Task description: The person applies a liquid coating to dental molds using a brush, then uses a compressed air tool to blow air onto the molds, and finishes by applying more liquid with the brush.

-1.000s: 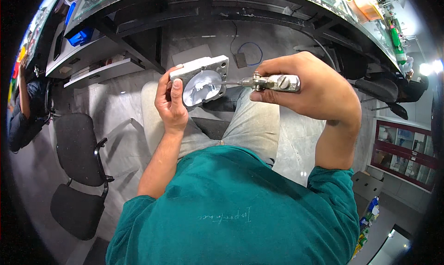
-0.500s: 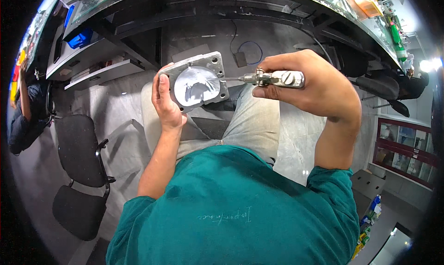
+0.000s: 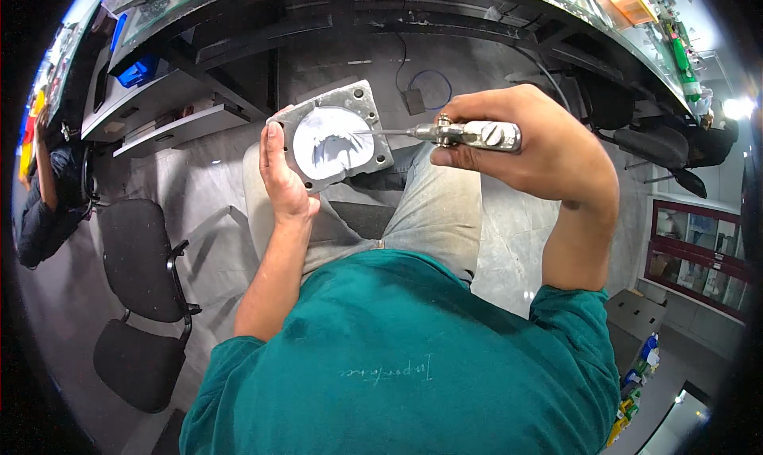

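My left hand (image 3: 282, 173) is wrapped round the left edge of a squarish grey metal flask half (image 3: 346, 99) with corner holes, tilted above my lap. Its round hollow is filled with a whitish, shiny mold (image 3: 316, 157) with a curved, horseshoe-like ridge. In my right hand (image 3: 548, 153) is a metal blow gun (image 3: 461, 133), its thumb and fingers closed around the body. The gun's thin nozzle (image 3: 389, 131) points left, over the right rim of the flask half. I cannot tell whether the tip touches the mold.
A dark-framed workbench (image 3: 270, 30) curves across the far side. On the left stand a black chair (image 3: 139, 256), an open drawer (image 3: 175, 129) and another person (image 3: 56, 193). A cable (image 3: 433, 73) lies on the floor; a red-framed cabinet (image 3: 699, 252) stands at right.
My left hand has shifted the flask half slightly left and away from me, turning it a little. The blow gun stays nearly in place, over its right side.
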